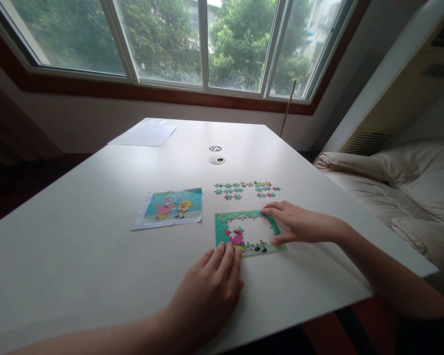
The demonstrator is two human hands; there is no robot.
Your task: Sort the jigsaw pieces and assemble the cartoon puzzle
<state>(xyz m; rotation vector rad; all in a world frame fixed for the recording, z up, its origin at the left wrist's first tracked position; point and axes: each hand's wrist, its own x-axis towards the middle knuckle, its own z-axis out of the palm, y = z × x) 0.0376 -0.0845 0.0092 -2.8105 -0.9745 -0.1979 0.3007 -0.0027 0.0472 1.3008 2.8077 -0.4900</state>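
Note:
A partly built jigsaw puzzle [244, 217] lies on the white table [96, 236], its green border joined and its middle still bare. My right hand [299, 224] rests against the puzzle's right edge, fingers stretched along it and thumb at the lower corner, holding nothing. My left hand [210, 286] lies flat on the table with its fingertips touching the puzzle's lower left edge. Several loose puzzle pieces [246, 190] are spread just beyond the puzzle. A cartoon reference picture [170, 207] lies to the left.
A sheet of paper [144, 134] lies at the table's far left. Two round cable grommets [216, 154] sit mid-table. A cream cushioned sofa [410, 182] stands to the right, windows run behind, and a thin stick [287, 106] leans at the far corner.

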